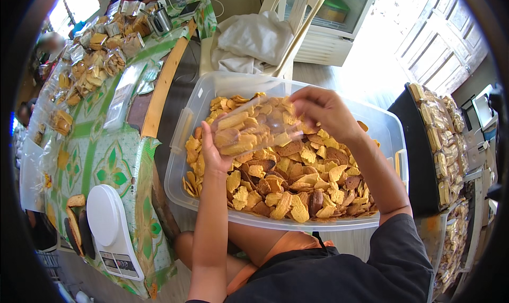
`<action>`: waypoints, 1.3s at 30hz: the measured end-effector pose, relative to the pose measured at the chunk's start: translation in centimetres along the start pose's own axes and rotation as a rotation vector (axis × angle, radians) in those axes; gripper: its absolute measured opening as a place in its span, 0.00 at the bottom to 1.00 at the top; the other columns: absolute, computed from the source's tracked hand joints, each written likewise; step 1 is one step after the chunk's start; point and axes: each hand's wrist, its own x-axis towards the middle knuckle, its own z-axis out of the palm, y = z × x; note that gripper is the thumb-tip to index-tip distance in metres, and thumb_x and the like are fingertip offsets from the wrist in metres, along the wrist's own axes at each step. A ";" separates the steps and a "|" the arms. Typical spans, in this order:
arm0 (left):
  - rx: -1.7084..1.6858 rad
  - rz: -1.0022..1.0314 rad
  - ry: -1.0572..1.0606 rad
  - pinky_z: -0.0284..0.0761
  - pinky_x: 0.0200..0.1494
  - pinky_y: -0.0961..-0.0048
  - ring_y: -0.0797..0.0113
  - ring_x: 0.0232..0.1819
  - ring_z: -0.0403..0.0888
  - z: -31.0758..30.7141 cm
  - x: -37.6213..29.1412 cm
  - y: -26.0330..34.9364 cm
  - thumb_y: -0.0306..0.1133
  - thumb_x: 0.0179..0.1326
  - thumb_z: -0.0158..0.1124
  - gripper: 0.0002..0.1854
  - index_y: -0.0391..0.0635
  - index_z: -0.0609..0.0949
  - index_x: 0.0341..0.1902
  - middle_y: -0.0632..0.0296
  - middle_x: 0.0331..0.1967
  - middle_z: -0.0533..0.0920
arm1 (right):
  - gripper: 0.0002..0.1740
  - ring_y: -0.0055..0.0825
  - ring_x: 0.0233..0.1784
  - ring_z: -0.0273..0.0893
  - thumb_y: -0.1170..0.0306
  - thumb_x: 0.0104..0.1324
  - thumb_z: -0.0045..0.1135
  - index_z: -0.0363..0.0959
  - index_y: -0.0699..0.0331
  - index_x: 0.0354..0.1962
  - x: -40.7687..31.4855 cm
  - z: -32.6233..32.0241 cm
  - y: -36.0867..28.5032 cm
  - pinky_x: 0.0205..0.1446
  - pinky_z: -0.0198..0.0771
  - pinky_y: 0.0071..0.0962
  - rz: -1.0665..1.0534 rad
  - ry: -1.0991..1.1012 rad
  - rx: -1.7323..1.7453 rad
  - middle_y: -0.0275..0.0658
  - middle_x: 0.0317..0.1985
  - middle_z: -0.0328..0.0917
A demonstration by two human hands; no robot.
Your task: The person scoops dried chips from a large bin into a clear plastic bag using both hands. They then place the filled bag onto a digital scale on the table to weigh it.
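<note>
A clear plastic bag (254, 124), partly filled with toasted bread slices, lies tilted across my left hand (216, 147), which grips its lower end. My right hand (324, 110) is at the bag's mouth, fingers bent and blurred. Whether those fingers hold a slice or the bag's edge cannot be made out. Below both hands is a large translucent plastic bin (302, 224). Loose toasted bread slices (294, 179), yellow to dark brown, fill much of it. The bag hides some of the slices behind it.
At left, a table with a green patterned cover (113, 163) bears a white kitchen scale (105, 215), packed bags (95, 72) and a metal pitcher (160, 21). A plastic chair (206, 56) with cloth stands ahead. Bagged goods (441, 144) top a black container (409, 151) at right. People sit beyond the table.
</note>
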 end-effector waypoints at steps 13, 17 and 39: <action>-0.019 -0.025 0.048 0.71 0.66 0.45 0.49 0.65 0.73 -1.4 0.5 -0.2 0.65 0.71 0.43 0.40 0.39 0.69 0.68 0.48 0.64 0.74 | 0.17 0.35 0.44 0.80 0.69 0.63 0.57 0.80 0.51 0.50 -3.1 2.8 15.1 0.47 0.77 0.36 0.410 -0.648 -1.248 0.39 0.41 0.81; -0.097 -0.065 -0.017 0.76 0.62 0.50 0.51 0.61 0.77 -1.2 0.4 -0.2 0.64 0.69 0.49 0.36 0.40 0.75 0.60 0.49 0.58 0.78 | 0.15 0.37 0.40 0.81 0.65 0.66 0.55 0.79 0.51 0.50 -3.5 1.0 13.7 0.41 0.75 0.38 0.344 -0.619 -1.265 0.39 0.36 0.82; -0.265 -0.163 -0.230 0.78 0.60 0.51 0.51 0.61 0.77 -0.7 -0.1 -0.4 0.61 0.72 0.45 0.34 0.42 0.72 0.64 0.49 0.60 0.77 | 0.15 0.37 0.41 0.84 0.77 0.54 0.60 0.82 0.62 0.41 4.7 3.8 -0.1 0.43 0.82 0.34 -0.768 -0.221 -1.029 0.41 0.43 0.85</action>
